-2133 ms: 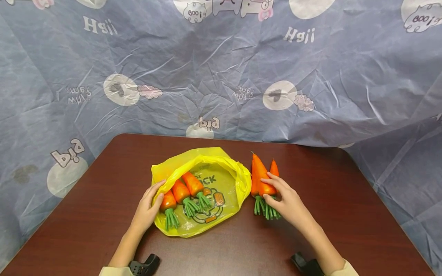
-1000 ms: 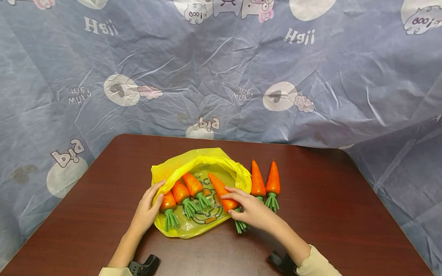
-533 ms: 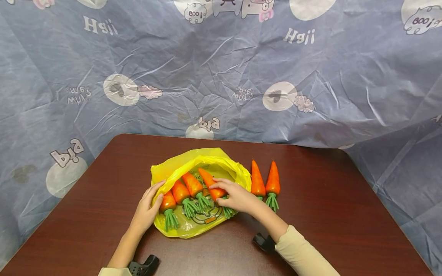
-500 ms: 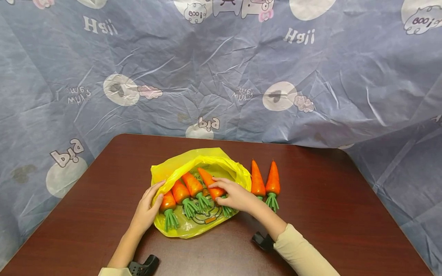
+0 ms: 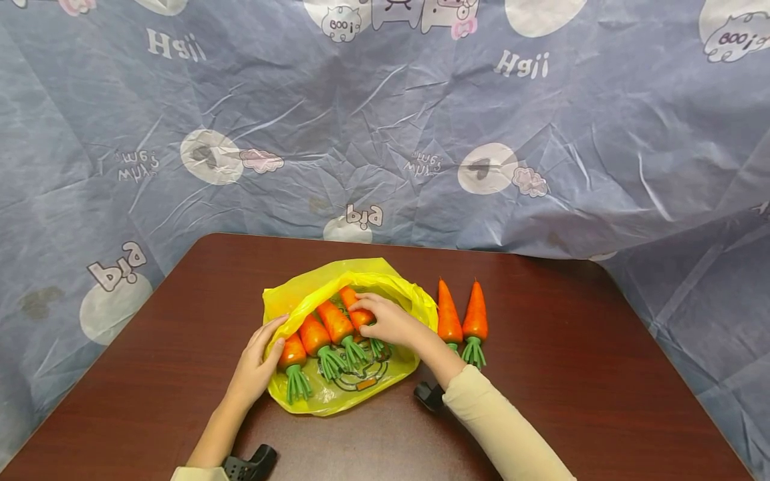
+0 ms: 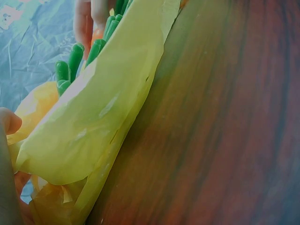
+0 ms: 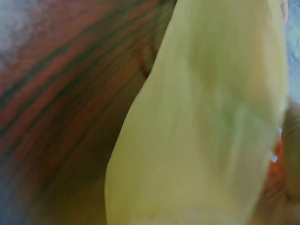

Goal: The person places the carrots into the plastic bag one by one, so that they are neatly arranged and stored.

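A yellow plastic bag (image 5: pixel 391 374) lies on the table with its mouth spread towards me. My left hand (image 5: pixel 255 364) pinches the bag's left rim, fingers outside and thumb at the mouth. Inside, three orange carrots with green stem tops, such as the middle carrot (image 5: pixel 314 336), lie side by side. My right hand (image 5: pixel 394 324) reaches into the mouth and grips another carrot (image 5: pixel 347 297) at its thick end. The left wrist view shows green stems (image 6: pixel 76 61) above the bag's edge. In the right wrist view, yellow film (image 7: pixel 197 140) covers most of the picture.
Two more carrots stand apart from the bag on its right, a nearer one (image 5: pixel 448 317) and a farther one (image 5: pixel 476 314). All rests on a dark red-brown table (image 5: pixel 571 347). A printed grey-blue cloth (image 5: pixel 373 133) hangs behind its far edge.
My right hand has taken a carrot from the group on the right and carried it left into the bag, beside the others. My left hand has stayed at the bag's rim.
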`<action>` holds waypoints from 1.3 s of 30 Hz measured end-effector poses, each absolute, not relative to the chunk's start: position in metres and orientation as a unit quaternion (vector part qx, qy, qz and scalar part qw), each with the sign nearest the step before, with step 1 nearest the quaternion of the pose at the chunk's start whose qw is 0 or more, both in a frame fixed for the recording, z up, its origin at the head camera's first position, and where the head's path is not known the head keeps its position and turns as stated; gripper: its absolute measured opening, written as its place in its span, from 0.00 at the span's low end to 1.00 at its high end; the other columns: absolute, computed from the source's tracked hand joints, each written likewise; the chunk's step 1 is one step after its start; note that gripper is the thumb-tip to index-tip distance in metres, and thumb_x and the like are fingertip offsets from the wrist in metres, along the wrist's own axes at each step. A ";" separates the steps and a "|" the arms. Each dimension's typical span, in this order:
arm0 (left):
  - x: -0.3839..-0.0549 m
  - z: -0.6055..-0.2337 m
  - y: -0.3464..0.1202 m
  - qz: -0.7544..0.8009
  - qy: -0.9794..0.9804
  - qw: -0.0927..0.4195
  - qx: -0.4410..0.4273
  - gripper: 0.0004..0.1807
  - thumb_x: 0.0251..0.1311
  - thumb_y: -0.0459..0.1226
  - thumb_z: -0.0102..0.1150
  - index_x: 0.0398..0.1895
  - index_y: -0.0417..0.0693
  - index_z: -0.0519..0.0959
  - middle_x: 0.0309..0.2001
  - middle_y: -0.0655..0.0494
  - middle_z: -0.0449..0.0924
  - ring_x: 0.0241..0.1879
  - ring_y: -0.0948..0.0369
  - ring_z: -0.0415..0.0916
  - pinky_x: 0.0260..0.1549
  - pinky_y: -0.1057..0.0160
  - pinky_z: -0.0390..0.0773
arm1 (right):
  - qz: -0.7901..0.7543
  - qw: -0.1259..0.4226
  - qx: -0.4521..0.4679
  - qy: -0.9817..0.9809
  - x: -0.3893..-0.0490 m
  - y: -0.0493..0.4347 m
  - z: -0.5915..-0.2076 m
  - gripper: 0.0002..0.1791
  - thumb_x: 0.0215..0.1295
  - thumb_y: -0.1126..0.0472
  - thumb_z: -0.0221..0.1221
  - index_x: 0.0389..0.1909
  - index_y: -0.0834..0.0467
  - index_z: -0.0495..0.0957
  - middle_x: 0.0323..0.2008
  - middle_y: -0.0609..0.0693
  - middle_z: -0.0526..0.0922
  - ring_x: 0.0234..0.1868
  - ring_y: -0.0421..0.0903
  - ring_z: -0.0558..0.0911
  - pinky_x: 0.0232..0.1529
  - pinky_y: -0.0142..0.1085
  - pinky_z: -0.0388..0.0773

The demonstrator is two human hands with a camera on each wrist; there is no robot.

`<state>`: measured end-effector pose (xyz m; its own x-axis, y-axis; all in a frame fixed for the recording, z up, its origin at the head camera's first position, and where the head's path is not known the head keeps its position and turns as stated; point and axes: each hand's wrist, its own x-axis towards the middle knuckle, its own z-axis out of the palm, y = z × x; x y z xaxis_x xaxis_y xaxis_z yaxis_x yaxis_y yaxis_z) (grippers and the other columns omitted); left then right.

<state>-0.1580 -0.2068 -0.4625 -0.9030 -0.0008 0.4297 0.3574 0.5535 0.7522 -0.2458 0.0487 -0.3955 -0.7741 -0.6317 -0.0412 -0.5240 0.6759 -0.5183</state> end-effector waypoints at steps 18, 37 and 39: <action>-0.158 -0.459 -0.207 -0.456 -0.861 0.200 -0.105 0.21 0.65 0.36 0.47 0.61 0.55 0.67 0.61 0.49 0.68 0.61 0.60 0.59 0.57 0.44 0.60 | -0.246 0.114 -0.319 0.908 -0.259 0.040 -0.410 0.24 0.56 0.61 0.56 0.57 0.53 0.71 0.68 0.51 0.57 0.65 0.52 0.63 0.58 0.44 0.67; -0.158 -0.461 -0.207 -0.462 -0.860 0.191 -0.102 0.21 0.65 0.37 0.47 0.61 0.53 0.67 0.61 0.46 0.67 0.61 0.52 0.59 0.57 0.41 0.59 | -0.218 0.091 -0.320 0.918 -0.246 0.043 -0.400 0.25 0.61 0.59 0.49 0.61 0.46 0.67 0.69 0.47 0.56 0.53 0.45 0.70 0.25 0.32 0.64; -0.158 -0.461 -0.206 -0.464 -0.860 0.189 -0.101 0.20 0.65 0.37 0.47 0.61 0.53 0.67 0.61 0.47 0.67 0.61 0.52 0.59 0.58 0.42 0.59 | -0.218 0.080 -0.319 0.919 -0.243 0.044 -0.397 0.23 0.62 0.59 0.49 0.60 0.46 0.68 0.68 0.47 0.58 0.59 0.46 0.68 0.33 0.35 0.69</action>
